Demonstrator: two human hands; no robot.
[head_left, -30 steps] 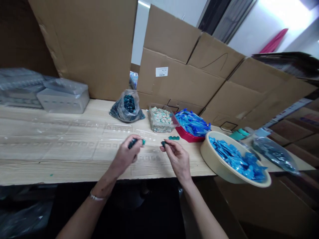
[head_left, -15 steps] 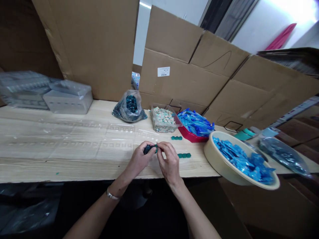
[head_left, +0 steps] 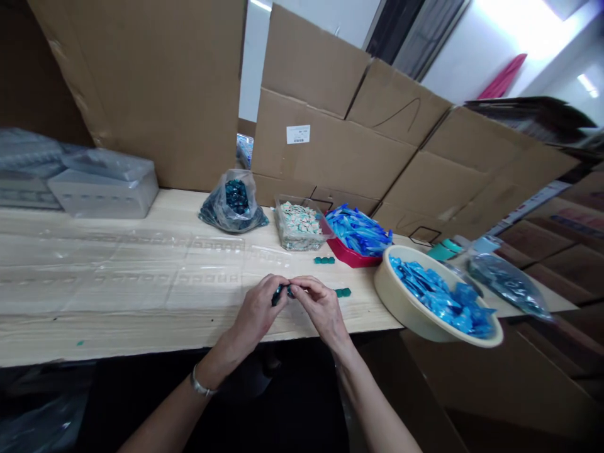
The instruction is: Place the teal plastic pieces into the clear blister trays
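Two hands are meeting above the pale wooden worktop (head_left: 117, 321): the left hand (head_left: 257, 313) and the right hand (head_left: 321, 309) are pressing together at the fingertips, pinching a small dark teal piece (head_left: 280, 293) that the fingers mostly hide. A short row of teal pieces (head_left: 343, 292) is lying just beside the right hand. A slackening pinch could send the piece skittering among them or over the worktop's edge.

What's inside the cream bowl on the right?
The cream bowl holds a heap of shiny blue pieces. The bowl's floor and anything under the top layer are covered.
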